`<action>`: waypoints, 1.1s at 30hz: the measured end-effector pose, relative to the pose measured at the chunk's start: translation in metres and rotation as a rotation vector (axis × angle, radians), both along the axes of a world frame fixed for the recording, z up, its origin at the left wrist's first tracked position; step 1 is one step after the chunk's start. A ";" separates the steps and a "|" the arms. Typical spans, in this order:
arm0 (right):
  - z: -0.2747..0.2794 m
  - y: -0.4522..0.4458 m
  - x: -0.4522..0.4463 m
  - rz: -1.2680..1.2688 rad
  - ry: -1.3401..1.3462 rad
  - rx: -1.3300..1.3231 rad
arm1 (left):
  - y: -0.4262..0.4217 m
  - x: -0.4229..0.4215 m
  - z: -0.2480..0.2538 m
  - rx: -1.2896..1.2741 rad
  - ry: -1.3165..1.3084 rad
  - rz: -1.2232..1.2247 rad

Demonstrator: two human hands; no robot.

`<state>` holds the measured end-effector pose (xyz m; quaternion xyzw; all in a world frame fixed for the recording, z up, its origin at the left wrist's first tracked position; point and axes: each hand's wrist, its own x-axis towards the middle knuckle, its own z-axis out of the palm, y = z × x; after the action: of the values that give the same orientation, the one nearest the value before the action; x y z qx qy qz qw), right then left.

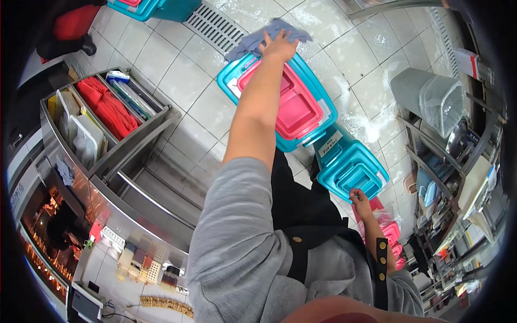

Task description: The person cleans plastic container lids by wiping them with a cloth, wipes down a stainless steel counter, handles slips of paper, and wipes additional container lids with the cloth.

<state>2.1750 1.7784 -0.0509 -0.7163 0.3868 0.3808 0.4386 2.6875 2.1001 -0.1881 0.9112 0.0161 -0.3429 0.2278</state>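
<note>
My left hand (278, 47) reaches far forward with its fingers spread over a grey-blue cloth (250, 44), pressing it on the far end of a teal storage box with a pink lid panel (301, 110). The cloth hangs past the box's far edge. My right hand (361, 202) is held low at my side, its fingers loosely curled with nothing visible in them. Beneath it is a second teal lidded box (353, 172), which carries a white label (330, 144). Whether the right fingers touch its lid I cannot tell.
Wet tiled floor (371, 102) with a drain grate (218, 27) surrounds the boxes. To the left stands a metal cart (142, 129) with red cloth (107, 105). A grey bin with a plastic liner (414, 89) and metal shelving (447, 156) are on the right. Another person's dark-clothed leg (67, 43) shows upper left.
</note>
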 end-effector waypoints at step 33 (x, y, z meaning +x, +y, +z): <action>0.000 0.027 -0.087 -0.487 0.113 0.066 | -0.073 -0.153 0.014 -0.002 -0.460 -0.821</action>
<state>2.0879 1.8050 -0.0507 -0.5647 0.5592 0.3158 0.5184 2.5345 2.0275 -0.1738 0.8943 -0.3969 -0.1937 0.0717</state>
